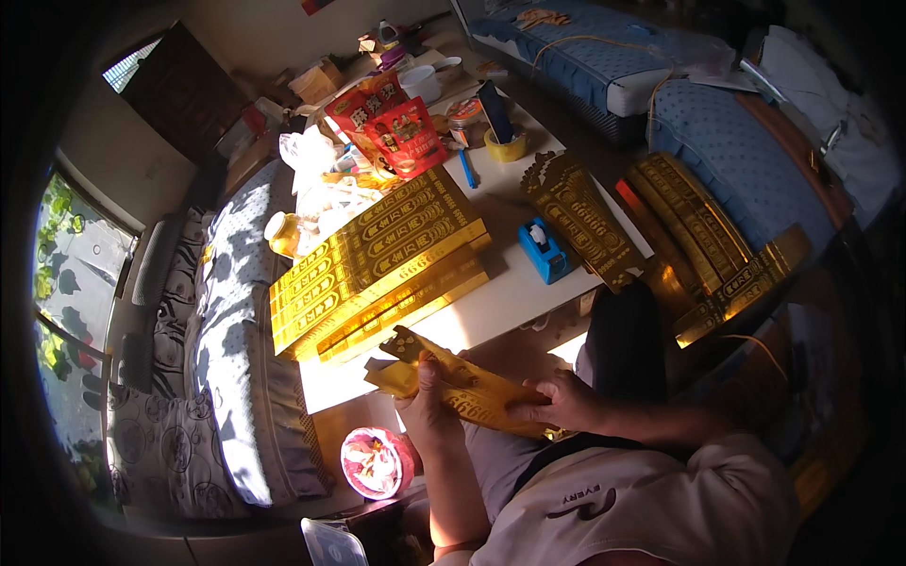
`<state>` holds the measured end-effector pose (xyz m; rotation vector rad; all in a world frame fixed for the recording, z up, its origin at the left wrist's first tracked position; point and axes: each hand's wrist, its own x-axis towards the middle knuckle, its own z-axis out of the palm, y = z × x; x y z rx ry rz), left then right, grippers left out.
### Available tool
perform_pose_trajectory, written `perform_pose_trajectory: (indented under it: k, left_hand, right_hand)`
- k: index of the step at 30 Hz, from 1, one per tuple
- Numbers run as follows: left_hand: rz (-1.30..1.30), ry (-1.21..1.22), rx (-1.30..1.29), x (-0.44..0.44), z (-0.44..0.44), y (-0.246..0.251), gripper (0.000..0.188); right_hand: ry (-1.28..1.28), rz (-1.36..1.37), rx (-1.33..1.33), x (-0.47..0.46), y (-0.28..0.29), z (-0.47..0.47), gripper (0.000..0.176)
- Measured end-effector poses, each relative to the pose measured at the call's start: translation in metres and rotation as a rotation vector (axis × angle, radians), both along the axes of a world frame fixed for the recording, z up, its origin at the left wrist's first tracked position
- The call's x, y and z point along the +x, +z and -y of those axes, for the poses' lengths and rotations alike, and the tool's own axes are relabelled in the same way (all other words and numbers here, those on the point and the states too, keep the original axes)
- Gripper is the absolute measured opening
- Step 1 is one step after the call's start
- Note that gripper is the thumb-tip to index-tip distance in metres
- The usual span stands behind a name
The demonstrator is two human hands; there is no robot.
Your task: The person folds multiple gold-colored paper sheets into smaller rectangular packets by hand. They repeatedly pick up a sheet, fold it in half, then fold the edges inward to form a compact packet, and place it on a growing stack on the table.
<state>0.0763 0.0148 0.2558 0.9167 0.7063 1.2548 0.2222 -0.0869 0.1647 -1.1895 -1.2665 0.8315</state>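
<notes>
My left hand (428, 403) grips the left part of a gold foil-card box piece (471, 396), its thumb up over the top edge. The fingers of my right hand (559, 403) hold the same piece near its right end. The piece is partly folded, with loose flaps at its left end, above my lap. Beyond it on the white table (509, 184), gold printed boxes (396, 247) lie stacked. Flat gold card pieces (580, 212) lie fanned out at the table's right edge, beside a blue tape dispenser (545, 251).
Red food pouches (407, 138), a blue pen (467, 168), a phone (495, 113) and a yellow tape roll (506, 145) are on the table. More gold boxes (694, 219) stand at the right by a blue sofa (736, 156). A pink waste basket (376, 463) stands at lower left.
</notes>
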Motion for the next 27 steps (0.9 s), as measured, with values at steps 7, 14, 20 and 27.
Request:
perform_pose_trajectory:
  k: [7, 14, 20, 27]
  left_hand:
    - [-0.087, -0.035, -0.030, 0.003, -0.011, -0.004, 0.055]
    - [-0.471, 0.042, 0.180, 0.012, 0.002, -0.025, 0.114]
    - [-0.544, -0.064, 0.235, 0.009, 0.012, -0.029, 0.104]
    - [-0.756, -0.033, 0.416, 0.001, 0.027, -0.049, 0.105]
  right_hand:
    - [-0.052, 0.346, -0.243, 0.003, -0.018, 0.030, 0.041]
    - [-0.053, 0.631, 0.169, -0.006, -0.014, 0.017, 0.033]
    - [-0.007, 0.255, 0.079, 0.012, 0.024, 0.006, 0.048]
    - [-0.113, 0.742, 0.515, 0.025, 0.079, -0.029, 0.055]
